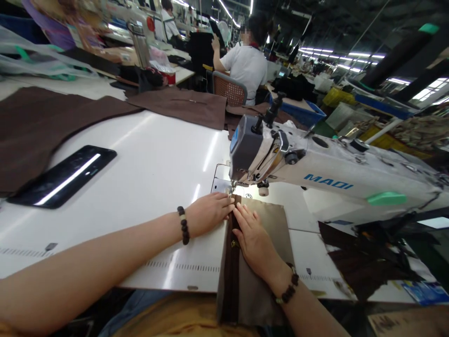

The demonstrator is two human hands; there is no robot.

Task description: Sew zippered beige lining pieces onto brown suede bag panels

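Under the needle end of a sewing machine lies a grey-brown fabric piece with a dark brown zipper strip along its left side. A small brass-coloured zipper pull shows on the strip. My left hand rests at the strip's upper left edge, fingertips close to the presser foot, fingers together and flat. My right hand lies flat on the fabric, its fingers stretched toward the needle and its thumb a little apart. Both hands press the fabric from above, and the fingertips of the two nearly meet.
A black phone lies at the left on the white table. Brown fabric pieces spread along the back and left. Dark scraps are at the right. A person in white sits beyond, with other workers further back.
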